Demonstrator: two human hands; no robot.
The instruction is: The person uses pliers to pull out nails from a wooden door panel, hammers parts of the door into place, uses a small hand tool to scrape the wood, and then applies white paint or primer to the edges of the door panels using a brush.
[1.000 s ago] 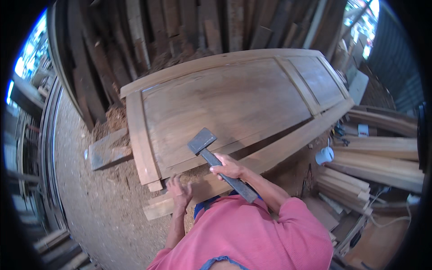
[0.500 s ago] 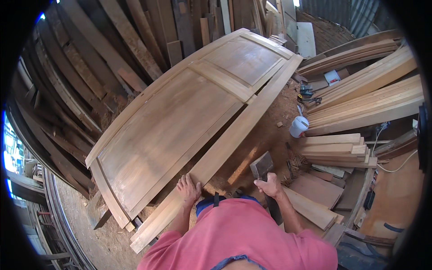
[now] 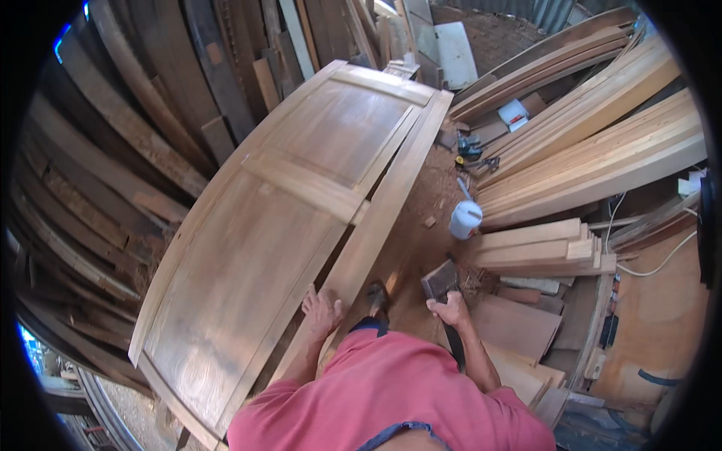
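A wooden panel door [image 3: 233,278] lies in front of me, slanting away to the far right. Along its right side runs a loose long stile [image 3: 387,199], with a dark gap between it and the panels. My left hand [image 3: 322,312] lies on that stile near its close end, fingers spread and extended. In my right hand [image 3: 451,310] is a mallet [image 3: 440,279] with a dark blocky head, gripped just below the head. The mallet is held apart from the door, to the right of the stile.
Dark boards [image 3: 113,128] lean in a stack along the left and back. To the right are long light planks [image 3: 602,158], shorter stacked pieces [image 3: 534,248], a white bucket [image 3: 465,218] and a power tool [image 3: 468,146]. Wood chips litter the ground.
My view has turned, and my body has stepped forward along the door. My left hand sits farther along the stile. The mallet stays in my right hand, beside the stile.
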